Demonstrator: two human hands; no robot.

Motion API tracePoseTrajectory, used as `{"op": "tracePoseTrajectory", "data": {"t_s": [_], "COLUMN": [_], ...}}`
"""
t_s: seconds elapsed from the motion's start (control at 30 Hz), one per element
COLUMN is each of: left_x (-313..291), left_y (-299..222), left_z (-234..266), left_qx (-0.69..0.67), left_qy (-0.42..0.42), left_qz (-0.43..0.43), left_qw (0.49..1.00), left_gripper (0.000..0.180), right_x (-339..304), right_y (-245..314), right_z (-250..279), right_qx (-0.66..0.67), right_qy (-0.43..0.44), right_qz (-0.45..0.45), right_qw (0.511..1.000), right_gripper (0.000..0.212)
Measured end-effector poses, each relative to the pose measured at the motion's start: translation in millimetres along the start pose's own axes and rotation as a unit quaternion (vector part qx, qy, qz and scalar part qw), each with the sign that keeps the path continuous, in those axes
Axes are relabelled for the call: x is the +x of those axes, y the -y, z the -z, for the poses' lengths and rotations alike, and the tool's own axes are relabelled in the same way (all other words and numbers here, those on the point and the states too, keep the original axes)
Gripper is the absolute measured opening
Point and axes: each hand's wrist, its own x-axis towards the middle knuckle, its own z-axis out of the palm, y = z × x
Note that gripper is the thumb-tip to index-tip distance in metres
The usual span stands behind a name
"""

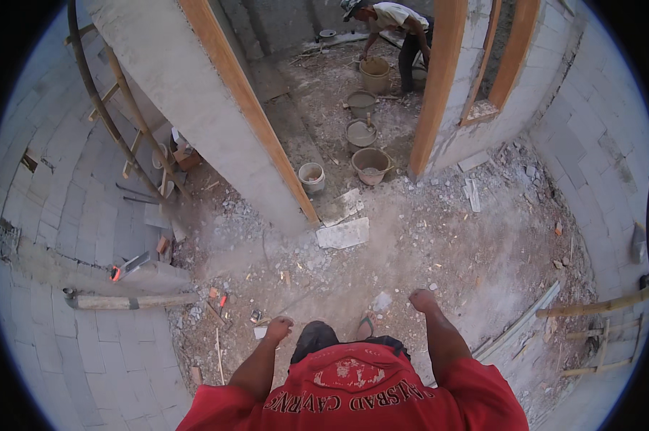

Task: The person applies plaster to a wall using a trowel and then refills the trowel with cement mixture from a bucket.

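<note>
My left hand (280, 329) hangs low on the left of my body, its fingers curled in and nothing seen in them. Close to it on the ground lie a small white block (260, 332) and a thin stick (219, 355). Farther out to the right is my right hand (422, 300), also closed, with no object showing in it. It hovers over dusty, rubble-strewn ground, apart from anything. A pale crumpled scrap (382, 301) lies between the two hands, beyond my sandalled foot (366, 327).
A wood-framed doorway (432, 93) opens ahead, with a flat white slab (343, 233) at its foot. Several buckets (372, 166) line the passage; another person (396, 29) bends over one. Bamboo ladders (127, 136) lean left; a handsaw (130, 265) rests on a block ledge. Poles (597, 305) jut in from the right.
</note>
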Motion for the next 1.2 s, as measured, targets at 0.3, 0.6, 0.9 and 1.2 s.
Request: {"op": "tracePoseTrajectory", "data": {"t_s": [0.3, 0.6, 0.9, 1.2], "left_x": [85.7, 271.9, 438.1, 421.0], "left_y": [-175.3, -169.7, -281.3, -408.1], "left_z": [-51.8, 69.8, 143.3, 51.1], "left_qx": [0.203, 0.448, 0.589, 0.214], "left_qy": [0.117, 0.205, 0.13, 0.166], "left_qz": [-0.183, -0.199, -0.287, -0.175], "left_qw": [0.955, 0.847, 0.744, 0.947], "left_gripper": [0.033, 0.026, 0.033, 0.035], "right_x": [122.0, 63.9, 147.7, 242.4], "right_y": [102.8, 48.8, 97.0, 249.3], "right_z": [62.9, 4.1, 105.2, 274.1], "right_qx": [0.219, -0.188, 0.263, 0.164], "right_qy": [-0.005, 0.312, 0.004, -0.146], "right_qz": [-0.018, 0.1, -0.284, -0.03], "right_qw": [0.975, 0.926, 0.922, 0.975], "right_gripper": [0.031, 0.023, 0.033, 0.03]}}
